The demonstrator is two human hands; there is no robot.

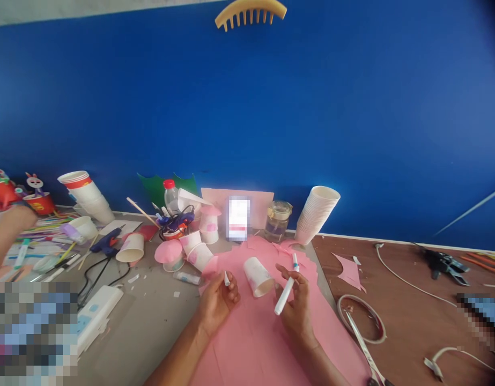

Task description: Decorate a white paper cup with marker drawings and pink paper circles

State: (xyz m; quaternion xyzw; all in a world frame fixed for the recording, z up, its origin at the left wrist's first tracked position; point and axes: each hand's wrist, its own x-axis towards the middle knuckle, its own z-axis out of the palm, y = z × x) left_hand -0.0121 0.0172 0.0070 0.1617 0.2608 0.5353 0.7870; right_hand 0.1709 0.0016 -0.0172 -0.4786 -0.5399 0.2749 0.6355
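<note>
Noting my left hand (pixel 219 305) pinching a small white cap (pixel 227 279), right hand (pixel 296 305) gripping a white marker (pixel 285 289). Paper cup (pixel 258 276) lies between them on pink paper (pixel 247 343): light, crushable; I'd hold it softly, near the rim.

A white paper cup (pixel 258 276) lies on a pink paper sheet (pixel 247 348) between the left hand (pixel 217 308) and the right hand (pixel 296 306). The right hand holds a white plastic marker (pixel 285 288), the left a small white cap (pixel 227 279). A tall white paper-cup stack (pixel 315 214) stands behind the right hand.
</note>
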